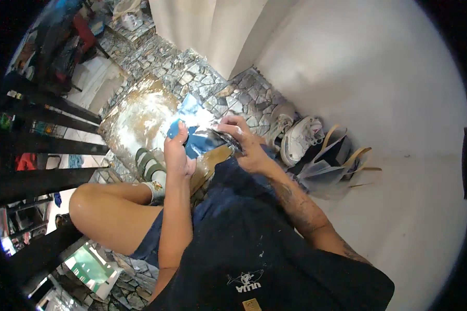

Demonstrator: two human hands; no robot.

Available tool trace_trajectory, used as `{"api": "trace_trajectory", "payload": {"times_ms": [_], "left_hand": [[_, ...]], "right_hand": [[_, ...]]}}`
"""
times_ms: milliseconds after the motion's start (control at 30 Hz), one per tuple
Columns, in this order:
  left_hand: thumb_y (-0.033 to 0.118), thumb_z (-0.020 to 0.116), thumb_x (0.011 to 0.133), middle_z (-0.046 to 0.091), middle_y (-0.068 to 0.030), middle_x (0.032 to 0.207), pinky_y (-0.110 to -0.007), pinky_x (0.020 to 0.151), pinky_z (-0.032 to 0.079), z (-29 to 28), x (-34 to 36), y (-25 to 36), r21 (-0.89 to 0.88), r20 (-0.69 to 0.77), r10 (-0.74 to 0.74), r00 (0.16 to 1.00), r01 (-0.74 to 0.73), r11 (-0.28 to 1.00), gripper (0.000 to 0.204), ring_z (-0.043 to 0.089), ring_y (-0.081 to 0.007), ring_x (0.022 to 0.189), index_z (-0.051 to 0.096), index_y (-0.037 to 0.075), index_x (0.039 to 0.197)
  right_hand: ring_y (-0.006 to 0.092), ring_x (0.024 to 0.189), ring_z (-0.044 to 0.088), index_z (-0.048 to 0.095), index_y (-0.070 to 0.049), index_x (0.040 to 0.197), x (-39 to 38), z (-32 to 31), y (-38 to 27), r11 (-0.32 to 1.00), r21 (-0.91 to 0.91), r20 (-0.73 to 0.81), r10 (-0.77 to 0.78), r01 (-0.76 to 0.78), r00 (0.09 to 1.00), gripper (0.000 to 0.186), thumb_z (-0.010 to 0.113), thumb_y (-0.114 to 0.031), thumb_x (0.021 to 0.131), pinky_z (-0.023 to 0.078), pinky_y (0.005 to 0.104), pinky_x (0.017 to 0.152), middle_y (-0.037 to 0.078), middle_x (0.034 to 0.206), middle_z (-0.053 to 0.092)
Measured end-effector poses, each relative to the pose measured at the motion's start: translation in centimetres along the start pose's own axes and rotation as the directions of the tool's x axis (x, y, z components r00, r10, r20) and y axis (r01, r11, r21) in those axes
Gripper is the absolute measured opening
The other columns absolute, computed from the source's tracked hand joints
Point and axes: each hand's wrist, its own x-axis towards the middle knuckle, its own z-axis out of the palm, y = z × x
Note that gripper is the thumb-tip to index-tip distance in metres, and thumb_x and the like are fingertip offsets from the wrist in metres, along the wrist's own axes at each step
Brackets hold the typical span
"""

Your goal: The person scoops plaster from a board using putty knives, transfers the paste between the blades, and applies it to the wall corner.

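Observation:
My left hand [177, 155] is closed on the edge of a blue flat piece [196, 145], its thumb pressed on top. A bright white patch covers the upper middle of the blue piece, partly washed out by glare, so I cannot tell its exact kind. From the other side my right hand [246, 145] reaches it with fingers bent. White smears mark those fingers. Something dark and thin shows below them, its kind hidden. Both hands are close together above my lap.
A board smeared with white [140, 116] lies on the stone-patterned floor [192, 67] ahead. White shoes [302, 140] and a clear bag with tan handles [327, 168] stand right, by the pale wall [394, 119]. Dark railing bars [46, 150] run along the left.

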Motion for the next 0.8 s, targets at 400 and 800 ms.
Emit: {"api": "trace_trajectory", "payload": {"times_ms": [400, 800], "left_hand": [[0.009, 0.046, 0.083, 0.055, -0.0102, 0.086, -0.032, 0.065, 0.047, 1.3, -0.5, 0.1, 0.037, -0.182, 0.219, 0.959, -0.216, 0.976, 0.019, 0.056, -0.0187, 0.073, 0.047, -0.004, 0.097], [0.016, 0.052, 0.081, 0.054, -0.0117, 0.086, -0.03, 0.061, 0.048, 1.4, -0.3, 2.2, 0.229, -0.357, 0.382, 0.852, -0.317, 0.92, 0.028, 0.054, -0.0177, 0.069, 0.043, -0.005, 0.098]], "right_hand": [[0.0332, 0.104, 0.041, 0.043, -0.016, 0.115, 2.0, -3.7, -3.9, 0.946, -0.293, 0.064, 0.164, -0.139, 0.984, 0.063, 0.055, 0.006, 0.057, 0.032, 0.0366, 0.089, 0.015, 0.112, 0.039], [0.0314, 0.105, 0.041, 0.046, -0.015, 0.114, 1.0, -1.9, -3.1, 0.94, -0.271, 0.452, 0.315, -0.208, 0.835, 0.054, 0.05, 0.003, 0.064, 0.03, 0.0374, 0.091, 0.016, 0.112, 0.043]]}}
